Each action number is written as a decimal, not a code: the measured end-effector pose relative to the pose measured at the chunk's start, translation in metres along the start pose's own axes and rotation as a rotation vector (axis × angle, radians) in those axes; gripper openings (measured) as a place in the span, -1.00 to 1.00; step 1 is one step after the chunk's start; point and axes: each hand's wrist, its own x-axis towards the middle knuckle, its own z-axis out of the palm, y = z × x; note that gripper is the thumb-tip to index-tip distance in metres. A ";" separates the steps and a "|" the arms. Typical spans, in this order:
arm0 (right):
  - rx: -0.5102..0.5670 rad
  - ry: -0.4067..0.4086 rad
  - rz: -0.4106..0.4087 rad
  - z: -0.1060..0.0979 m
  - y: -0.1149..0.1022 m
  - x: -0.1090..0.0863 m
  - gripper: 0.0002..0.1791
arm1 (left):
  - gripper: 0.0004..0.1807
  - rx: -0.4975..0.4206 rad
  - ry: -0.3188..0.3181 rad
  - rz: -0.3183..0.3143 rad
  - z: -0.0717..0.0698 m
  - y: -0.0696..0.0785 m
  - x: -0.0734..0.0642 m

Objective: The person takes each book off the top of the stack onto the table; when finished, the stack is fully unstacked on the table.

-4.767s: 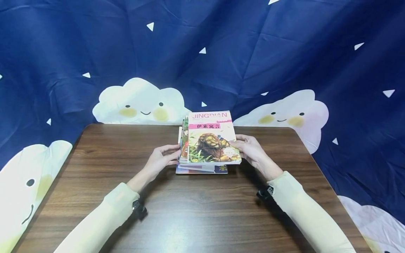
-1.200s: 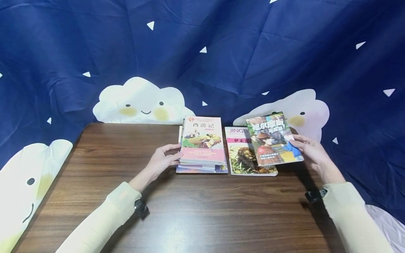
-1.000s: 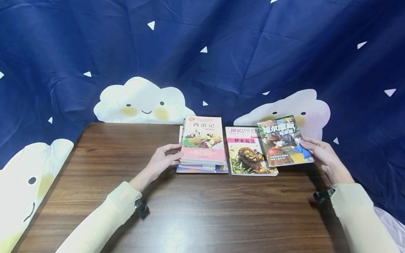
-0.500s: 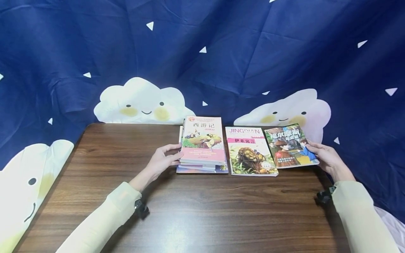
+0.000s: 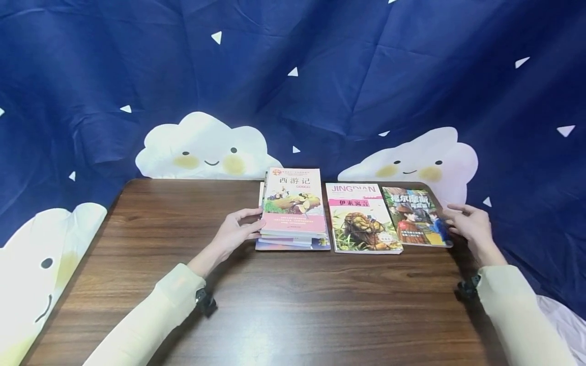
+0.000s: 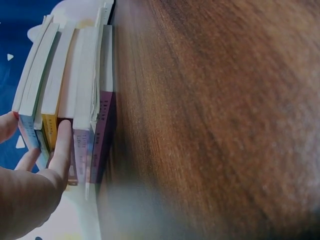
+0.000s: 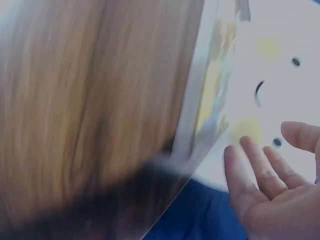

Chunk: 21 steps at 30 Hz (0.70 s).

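Note:
In the head view a stack of several books (image 5: 295,201), topped by a white and pink one, stands on the table. My left hand (image 5: 231,235) touches its left side. The left wrist view shows those fingers (image 6: 61,150) extended against the spines, with the thumb near the top cover. Right of the stack lies a white and pink book (image 5: 361,218) with a lion-like picture. Beyond it a green detective-style comic book (image 5: 414,218) lies flat. Just off its right edge is my right hand (image 5: 473,231); the blurred right wrist view shows its fingers apart and holding nothing.
The brown wooden table (image 5: 293,305) has its far edge just behind the books. A dark blue curtain (image 5: 320,76) with white clouds hangs behind. Black cameras sit on both wrists, the left one (image 5: 206,302) near the tabletop.
The lion book went from the stack to the table on the right. The right hand carried the comic book right, laid it down beside that book and let go. The left hand stays put.

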 end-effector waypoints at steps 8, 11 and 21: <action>0.280 -0.216 -0.062 0.070 -0.048 -0.014 -0.70 | -0.41 0.022 0.010 -0.002 -0.003 -0.001 0.002; 0.322 -0.264 -0.052 0.102 -0.076 -0.026 -0.47 | -0.41 0.025 0.009 -0.005 -0.003 -0.001 0.002; 0.403 -0.444 -0.015 0.196 -0.129 -0.037 -0.39 | -0.41 -0.001 -0.002 0.013 -0.001 -0.003 0.001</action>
